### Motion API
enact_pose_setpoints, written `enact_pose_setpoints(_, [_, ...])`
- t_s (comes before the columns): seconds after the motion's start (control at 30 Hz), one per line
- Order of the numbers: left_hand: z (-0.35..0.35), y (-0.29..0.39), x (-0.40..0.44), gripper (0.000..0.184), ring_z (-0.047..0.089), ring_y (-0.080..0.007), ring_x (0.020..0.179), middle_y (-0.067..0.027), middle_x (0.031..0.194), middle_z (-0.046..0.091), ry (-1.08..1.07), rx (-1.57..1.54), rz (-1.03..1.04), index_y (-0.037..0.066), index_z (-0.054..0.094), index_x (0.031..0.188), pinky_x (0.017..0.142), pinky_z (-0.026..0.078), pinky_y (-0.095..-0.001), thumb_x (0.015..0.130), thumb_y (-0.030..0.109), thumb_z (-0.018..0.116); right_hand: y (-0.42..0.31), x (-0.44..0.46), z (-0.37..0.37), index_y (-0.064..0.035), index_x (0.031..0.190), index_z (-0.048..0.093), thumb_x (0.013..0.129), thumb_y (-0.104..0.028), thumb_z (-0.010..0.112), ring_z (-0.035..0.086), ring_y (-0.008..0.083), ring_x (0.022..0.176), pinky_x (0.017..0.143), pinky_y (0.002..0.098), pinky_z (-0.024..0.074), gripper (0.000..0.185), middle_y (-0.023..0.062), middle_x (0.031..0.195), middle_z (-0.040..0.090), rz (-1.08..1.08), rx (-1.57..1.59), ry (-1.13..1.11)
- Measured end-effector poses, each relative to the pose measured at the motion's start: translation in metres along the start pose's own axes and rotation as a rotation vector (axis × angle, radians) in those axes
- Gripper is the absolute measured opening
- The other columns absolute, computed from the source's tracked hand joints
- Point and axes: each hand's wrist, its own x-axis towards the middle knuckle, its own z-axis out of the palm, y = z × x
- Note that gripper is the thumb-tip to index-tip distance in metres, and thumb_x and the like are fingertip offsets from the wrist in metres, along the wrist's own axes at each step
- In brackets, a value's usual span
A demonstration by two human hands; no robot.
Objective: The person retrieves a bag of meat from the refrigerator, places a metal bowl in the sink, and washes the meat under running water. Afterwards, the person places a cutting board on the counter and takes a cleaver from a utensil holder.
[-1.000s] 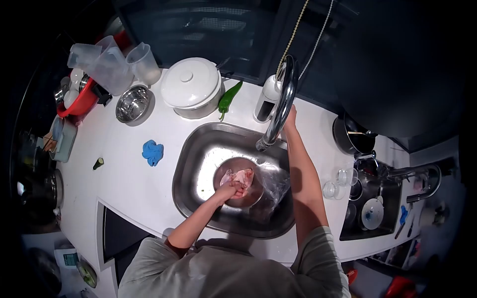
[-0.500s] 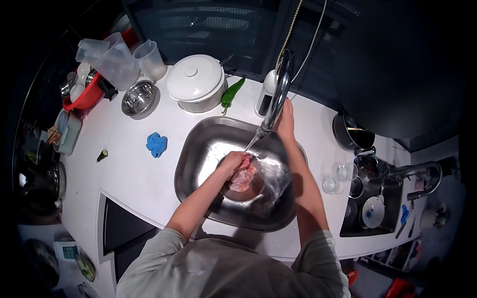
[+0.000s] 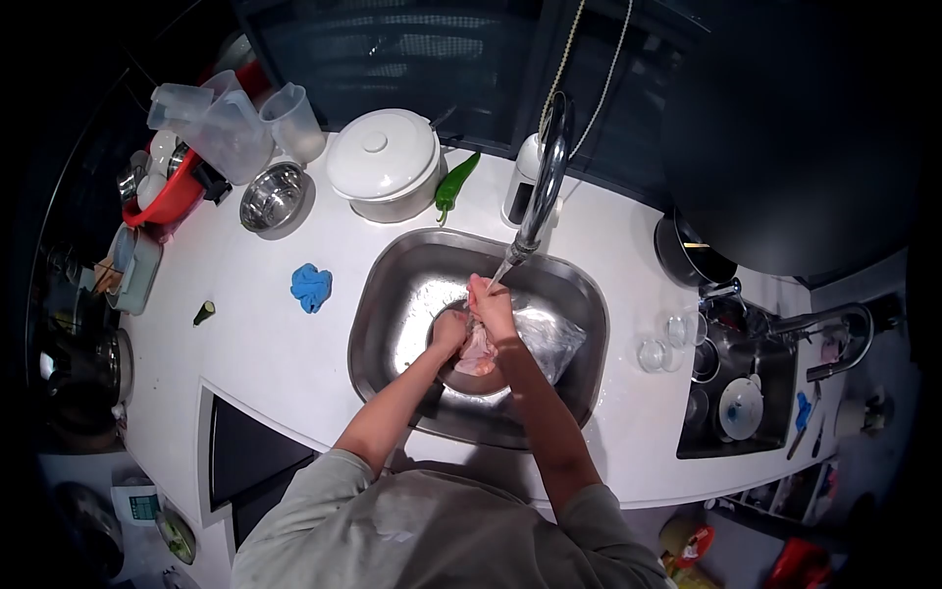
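Pink raw meat (image 3: pixel 478 355) lies in a round metal bowl (image 3: pixel 476 385) inside the steel sink (image 3: pixel 378 334). My left hand (image 3: pixel 450 332) is closed on the meat at the bowl's left side. Under the thin stream from the faucet (image 3: pixel 538 221), my right hand (image 3: pixel 493 306) is closed on the upper end of the meat, its fingertips partly hidden. A clear plastic bag (image 3: pixel 551 344) rests in the sink just right of the bowl, partly behind my right forearm.
Behind the sink stand a lidded white pot (image 3: pixel 383 162), a green pepper (image 3: pixel 457 187) and a metal bowl (image 3: pixel 274 199). A crumpled blue cloth or glove (image 3: pixel 311 288) lies left. Glass cups (image 3: pixel 652 355) and a second sink (image 3: pixel 695 447) are on the right.
My right hand has come from behind the faucet down into the water stream and onto the meat. My left hand has shifted slightly left and down.
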Motion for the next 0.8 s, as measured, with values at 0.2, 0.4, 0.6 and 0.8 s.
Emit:
enact_pose_setpoints(0.2, [0.016, -0.033, -0.001, 0.042, 0.057, -0.0374, 0.099, -0.0236, 0.108, 0.057, 0.169, 0.508, -0.007, -0.002, 0.051, 0.107, 0.085, 0.047, -0.0433, 0.071, 0.012, 0.068, 0.010, 0.002, 0.000, -0.0067, 0.069, 0.051, 0.092, -0.038, 0.052, 0.033, 0.0069, 0.034, 0.032, 0.0229, 0.0207, 0.039, -0.0009, 0.049, 0.043, 0.170, 0.068, -0.019])
enact_pose_setpoints(0.4, [0.036, -0.052, 0.009, 0.025, 0.061, -0.0356, 0.094, -0.0209, 0.105, 0.060, 0.348, 0.721, 0.215, 0.008, 0.058, 0.103, 0.078, 0.049, -0.0456, 0.086, 0.026, 0.053, 0.040, -0.003, -0.027, -0.0026, 0.083, 0.056, 0.093, -0.031, 0.048, 0.038, 0.0089, 0.036, 0.033, 0.0238, 0.0259, 0.031, 0.0013, 0.051, 0.046, 0.118, -0.116, -0.023])
enact_pose_setpoints(0.6, [0.013, -0.031, 0.000, 0.023, 0.062, -0.0376, 0.076, -0.0207, 0.079, 0.064, 0.275, 0.404, 0.392, 0.004, 0.062, 0.090, 0.067, 0.049, -0.0455, 0.088, 0.024, 0.051, 0.117, -0.003, -0.072, -0.0019, 0.099, 0.056, 0.088, -0.019, 0.057, 0.055, 0.0090, 0.067, 0.057, 0.0212, 0.0431, 0.021, 0.0042, 0.079, 0.059, -0.080, -0.383, 0.029])
enact_pose_setpoints(0.8, [-0.012, 0.015, -0.020, 0.026, 0.064, -0.0264, 0.062, -0.0180, 0.069, 0.064, 0.247, 0.097, 0.438, -0.001, 0.062, 0.081, 0.058, 0.049, -0.0359, 0.089, 0.022, 0.055, 0.092, -0.009, -0.063, -0.0075, 0.110, 0.050, 0.086, -0.021, 0.063, 0.058, 0.0118, 0.086, 0.076, 0.0257, 0.0462, 0.030, 0.0047, 0.095, 0.059, 0.109, -0.125, -0.132])
